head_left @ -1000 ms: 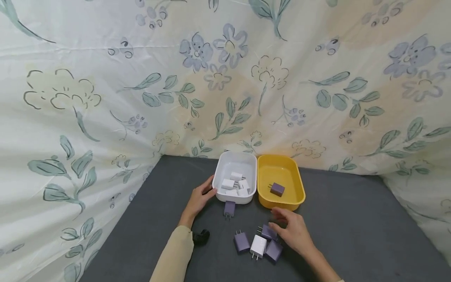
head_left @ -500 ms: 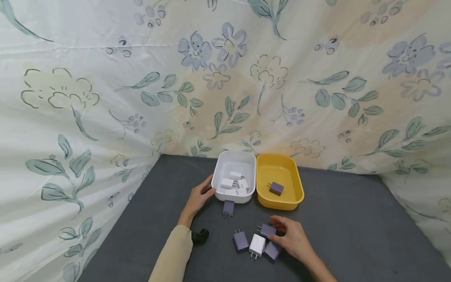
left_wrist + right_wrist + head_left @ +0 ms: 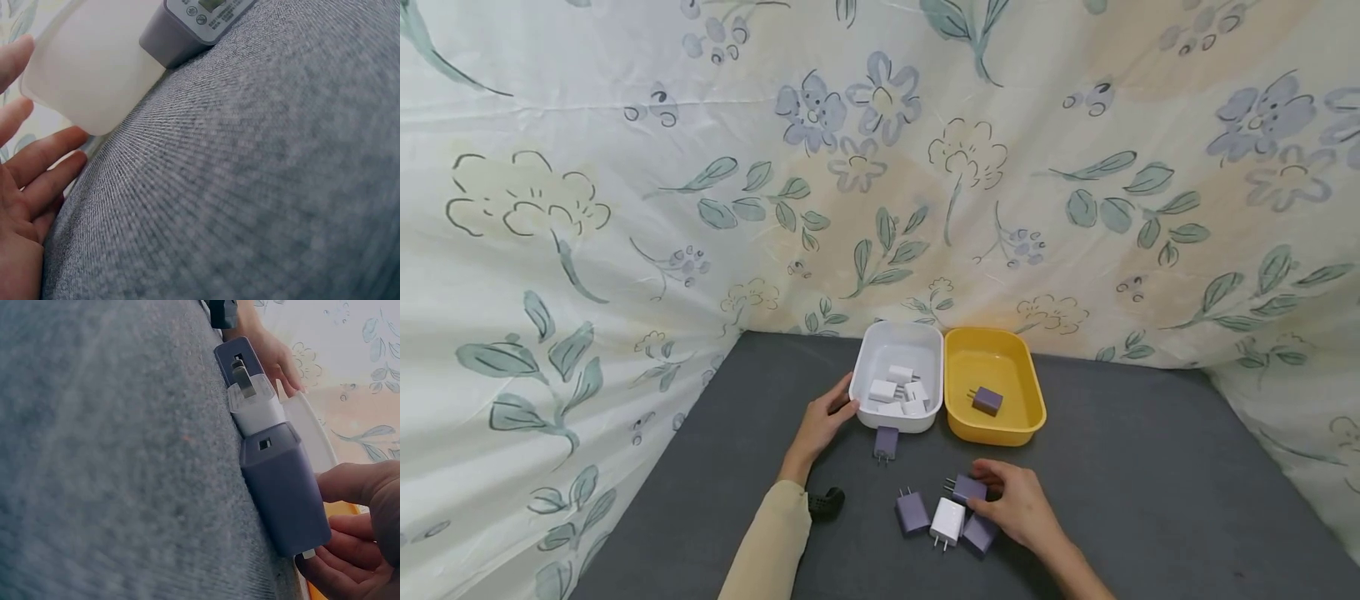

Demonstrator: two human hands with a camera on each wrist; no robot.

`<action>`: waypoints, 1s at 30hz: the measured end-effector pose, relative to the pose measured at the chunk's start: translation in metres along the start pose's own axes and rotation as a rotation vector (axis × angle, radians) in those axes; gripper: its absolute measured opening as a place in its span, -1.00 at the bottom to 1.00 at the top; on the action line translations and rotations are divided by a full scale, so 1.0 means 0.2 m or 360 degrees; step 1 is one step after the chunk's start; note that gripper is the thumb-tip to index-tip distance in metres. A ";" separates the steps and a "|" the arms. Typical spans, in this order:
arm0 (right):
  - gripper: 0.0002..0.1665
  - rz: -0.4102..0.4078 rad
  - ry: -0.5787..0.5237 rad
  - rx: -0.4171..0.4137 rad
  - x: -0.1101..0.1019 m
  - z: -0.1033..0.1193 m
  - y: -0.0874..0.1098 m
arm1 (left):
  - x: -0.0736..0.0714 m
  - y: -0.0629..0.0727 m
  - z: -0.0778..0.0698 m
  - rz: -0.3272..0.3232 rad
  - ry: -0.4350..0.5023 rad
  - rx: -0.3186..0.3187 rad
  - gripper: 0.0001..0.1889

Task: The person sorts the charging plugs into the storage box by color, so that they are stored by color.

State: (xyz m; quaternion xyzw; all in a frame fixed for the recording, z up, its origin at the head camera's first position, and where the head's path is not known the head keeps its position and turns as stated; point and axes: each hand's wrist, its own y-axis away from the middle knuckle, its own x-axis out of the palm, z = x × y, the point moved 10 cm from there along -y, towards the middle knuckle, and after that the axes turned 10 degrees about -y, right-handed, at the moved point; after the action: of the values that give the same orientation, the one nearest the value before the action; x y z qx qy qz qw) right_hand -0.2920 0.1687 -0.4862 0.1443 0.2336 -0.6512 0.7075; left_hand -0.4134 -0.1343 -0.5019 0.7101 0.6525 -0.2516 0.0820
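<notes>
In the head view, my right hand [image 3: 1018,504] has thumb and fingers on either side of a purple plug-in charger [image 3: 967,490], pinching it at the table. Right by it lie a white charger [image 3: 948,521] and two more purple chargers, one to the left [image 3: 912,512] and one nearer me [image 3: 979,534]. In the right wrist view that nearer purple charger [image 3: 284,487] hides the pinched one. My left hand [image 3: 816,429] touches the left side of a white bin [image 3: 901,422] with relaxed, fairly straight fingers. Several white chargers [image 3: 883,391] lie inside the bin.
Beside the white bin stands a yellow bin [image 3: 996,435] holding one purple charger [image 3: 987,401]. Another purple charger [image 3: 886,443] lies against the white bin's front. A black object [image 3: 827,503] is at the left wrist. Floral cloth [image 3: 880,167] hangs behind the dark tabletop [image 3: 1150,483].
My right hand has lowered slightly toward me, and its thumb and fingers have come in around the purple charger. My left hand stays at the white bin.
</notes>
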 end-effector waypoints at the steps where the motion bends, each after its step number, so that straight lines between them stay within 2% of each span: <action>1: -0.36 0.0009 0.0013 -0.0009 0.00 0.00 0.00 | 0.00 0.00 0.00 0.0000 0.0004 -0.0003 -0.37; 6: -0.36 0.0019 0.0033 -0.0050 0.00 0.01 -0.01 | 0.01 0.00 0.01 -0.0003 0.0011 -0.0011 -0.36; 15: -0.44 -0.0059 0.0035 -0.0127 -0.03 0.03 -0.02 | 0.00 0.02 0.01 0.0010 0.0031 -0.0019 -0.35; 19: -0.46 -0.0119 0.0009 -0.0162 -0.06 0.05 -0.05 | -0.02 0.02 0.00 -0.0006 0.0018 -0.0026 -0.37; 25: -0.47 -0.0232 0.0040 -0.0220 -0.15 0.10 -0.08 | -0.01 0.01 -0.01 0.0018 0.0034 0.0013 -0.37; 26: -0.48 -0.0246 0.0032 -0.0232 -0.17 0.11 -0.08 | 0.00 0.01 -0.01 0.0033 0.0033 0.0010 -0.36; 30: -0.47 -0.0293 -0.0017 -0.0275 -0.20 0.14 -0.09 | -0.02 0.03 -0.11 0.0113 0.0007 0.0030 -0.35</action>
State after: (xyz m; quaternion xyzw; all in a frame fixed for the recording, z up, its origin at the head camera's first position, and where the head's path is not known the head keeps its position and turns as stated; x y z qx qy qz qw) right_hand -0.3082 0.1871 -0.4402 0.0573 0.2974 -0.6915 0.6558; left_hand -0.4014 -0.1287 -0.4835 0.7341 0.6246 -0.2531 0.0827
